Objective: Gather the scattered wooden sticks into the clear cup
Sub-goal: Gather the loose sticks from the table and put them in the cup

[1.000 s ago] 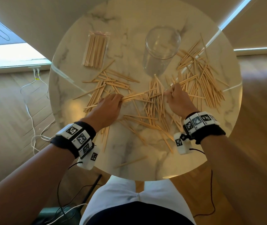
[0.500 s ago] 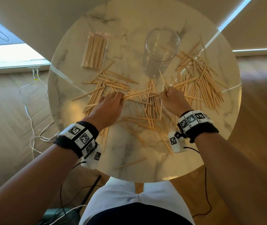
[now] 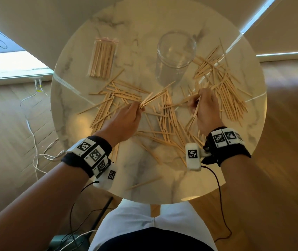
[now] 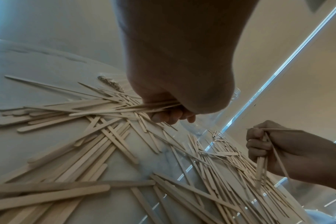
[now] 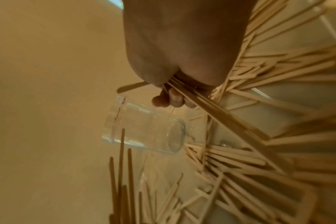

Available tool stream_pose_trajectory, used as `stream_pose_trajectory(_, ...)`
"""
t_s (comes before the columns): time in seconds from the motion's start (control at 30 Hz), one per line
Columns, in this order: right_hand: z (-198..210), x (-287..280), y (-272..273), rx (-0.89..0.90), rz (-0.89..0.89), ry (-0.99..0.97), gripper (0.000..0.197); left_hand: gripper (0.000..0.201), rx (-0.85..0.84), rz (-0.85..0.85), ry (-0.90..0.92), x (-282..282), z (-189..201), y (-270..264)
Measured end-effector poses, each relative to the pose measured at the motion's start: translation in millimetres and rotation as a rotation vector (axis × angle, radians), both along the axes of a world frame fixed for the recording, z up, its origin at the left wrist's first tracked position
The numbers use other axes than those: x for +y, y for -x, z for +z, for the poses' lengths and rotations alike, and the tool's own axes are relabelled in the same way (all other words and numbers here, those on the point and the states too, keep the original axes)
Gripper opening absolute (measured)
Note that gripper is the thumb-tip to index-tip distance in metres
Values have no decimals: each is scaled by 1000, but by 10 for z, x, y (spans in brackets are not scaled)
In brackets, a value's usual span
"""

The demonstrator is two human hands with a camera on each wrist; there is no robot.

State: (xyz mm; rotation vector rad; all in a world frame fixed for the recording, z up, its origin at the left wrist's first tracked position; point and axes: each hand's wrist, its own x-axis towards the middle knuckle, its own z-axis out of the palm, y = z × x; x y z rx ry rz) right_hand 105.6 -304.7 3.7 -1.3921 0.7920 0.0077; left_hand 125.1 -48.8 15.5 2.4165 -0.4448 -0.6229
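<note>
Many flat wooden sticks (image 3: 164, 122) lie scattered over the round marble table (image 3: 144, 174). The clear cup (image 3: 175, 55) stands upright and empty at the back middle. My left hand (image 3: 126, 116) grips a bundle of sticks (image 3: 153, 98) that fans toward the cup; its fingers (image 4: 169, 116) curl round them. My right hand (image 3: 204, 109), just right of the cup's base, holds a few sticks (image 5: 211, 112) in curled fingers. A thicker pile of sticks (image 3: 224, 87) lies to the right of that hand. In the right wrist view the cup (image 5: 144, 128) shows beyond the fingers.
A clear bag of sticks (image 3: 103, 58) lies at the table's back left. One loose stick (image 3: 142, 182) rests near the front edge. White cables (image 3: 34, 124) trail on the wooden floor to the left. My lap (image 3: 151, 223) is under the near edge.
Both hands have lifted off the table with sticks in them. The left hand's bundle now points up toward the cup; the right hand drew left, then back right with a few sticks.
</note>
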Motion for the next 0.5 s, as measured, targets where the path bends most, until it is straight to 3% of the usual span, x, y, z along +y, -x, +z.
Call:
stream_pose_trajectory(0.2,76,60,-31,-23,-341,-489,23,28,58,-24,95,-364,164,-26)
stream_pose_trajectory(0.5,66,580,89,2,-374,-637,29,33,51,-116,126,-855,276,-21)
